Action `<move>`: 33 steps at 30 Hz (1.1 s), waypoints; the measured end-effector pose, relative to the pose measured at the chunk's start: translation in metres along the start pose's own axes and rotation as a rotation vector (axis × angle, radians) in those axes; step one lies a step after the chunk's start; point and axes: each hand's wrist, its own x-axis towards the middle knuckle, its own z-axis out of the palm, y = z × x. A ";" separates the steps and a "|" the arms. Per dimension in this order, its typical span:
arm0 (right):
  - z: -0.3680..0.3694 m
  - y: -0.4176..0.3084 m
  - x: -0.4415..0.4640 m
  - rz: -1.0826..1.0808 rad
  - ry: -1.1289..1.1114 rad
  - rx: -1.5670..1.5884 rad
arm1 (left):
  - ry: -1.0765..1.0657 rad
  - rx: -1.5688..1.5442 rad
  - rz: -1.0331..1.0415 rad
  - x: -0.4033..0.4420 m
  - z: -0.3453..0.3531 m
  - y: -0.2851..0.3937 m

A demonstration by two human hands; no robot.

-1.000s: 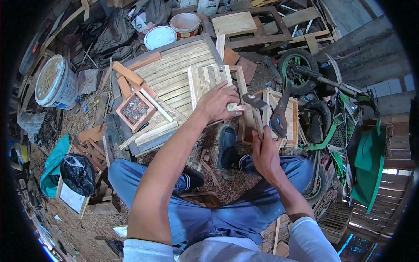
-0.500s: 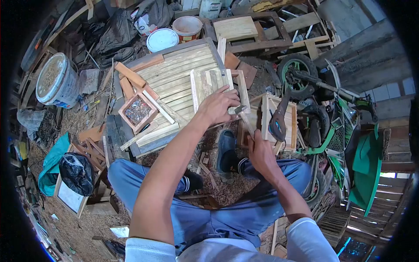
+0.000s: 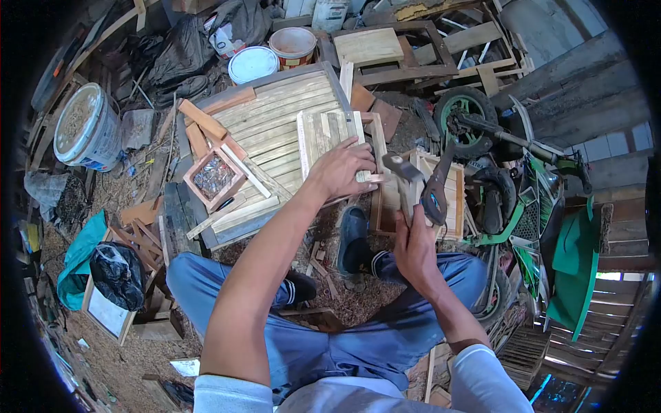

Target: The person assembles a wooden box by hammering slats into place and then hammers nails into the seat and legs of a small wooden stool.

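Note:
My right hand (image 3: 416,251) is closed round the handle of a hammer (image 3: 410,193). The hammer's metal head is raised, to the right of my left hand and slightly blurred. My left hand (image 3: 344,167) grips the near right corner of a small slatted wooden panel (image 3: 318,141), its fingers over the top. A reddish wood frame piece (image 3: 376,138) shows at the panel's right side. Under these lies a larger slatted board (image 3: 265,131) with a grey border. On its left part sits a small wooden box (image 3: 235,187) of nails.
Loose wood strips (image 3: 203,118) lie on the board's left side. A wooden crate (image 3: 452,199) stands at the right, beside a small green motorbike (image 3: 516,213). Buckets (image 3: 253,65) are behind the board, and a large white bucket (image 3: 103,148) stands at left.
My right hand has lifted the hammer, swinging its head up and right, away from the panel's edge. My left hand stays on the panel.

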 end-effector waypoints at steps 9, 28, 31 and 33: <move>-0.002 0.004 0.000 0.118 -0.076 0.035 | -0.040 0.013 -0.023 0.002 -0.006 0.002; 0.001 0.006 0.002 0.100 -0.132 0.024 | 0.001 -0.012 -0.009 0.003 -0.003 0.000; 0.007 0.004 -0.003 0.181 -0.073 0.068 | -0.005 -0.024 -0.044 0.003 -0.004 0.001; 0.021 0.033 -0.010 0.147 -0.190 0.015 | -0.021 -0.006 -0.030 0.002 -0.004 0.002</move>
